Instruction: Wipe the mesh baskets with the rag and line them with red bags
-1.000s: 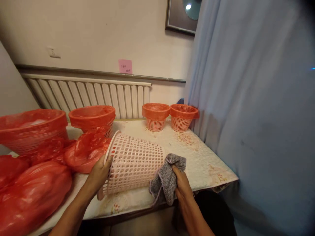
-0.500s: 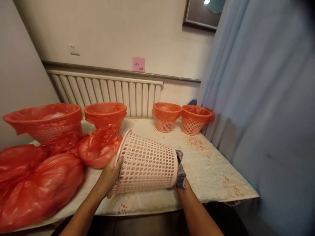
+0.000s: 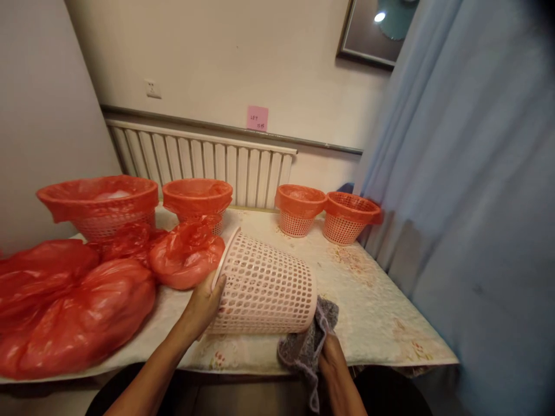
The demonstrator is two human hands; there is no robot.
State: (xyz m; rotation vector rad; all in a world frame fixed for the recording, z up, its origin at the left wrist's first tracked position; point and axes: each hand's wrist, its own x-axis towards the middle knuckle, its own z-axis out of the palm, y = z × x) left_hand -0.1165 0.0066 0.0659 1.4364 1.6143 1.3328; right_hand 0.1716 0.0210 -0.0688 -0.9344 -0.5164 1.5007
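A pale pink perforated plastic wastebasket (image 3: 266,286) lies tipped on its side above the table, its mouth facing left and its base to the right. My left hand (image 3: 203,306) grips its rim, the thumb outside and the other fingers hidden inside the mouth. By the base, my right hand (image 3: 333,355) is closed on a grey cloth (image 3: 306,346) with a purplish edge. The cloth hangs partly below the table's front edge, and its upper part is against or just beside the base.
Knotted red plastic bags (image 3: 99,312) crowd the table's left side. Behind them stand two red-lined baskets (image 3: 197,196); two more lined baskets (image 3: 299,202) stand at the back right. A floral tablecloth (image 3: 381,323) covers the table. A blue curtain (image 3: 455,202) hangs along the right.
My right hand has drawn the cloth down and toward me from the basket's base, so more of it shows. My left hand keeps its hold on the rim. The view has shifted slightly.
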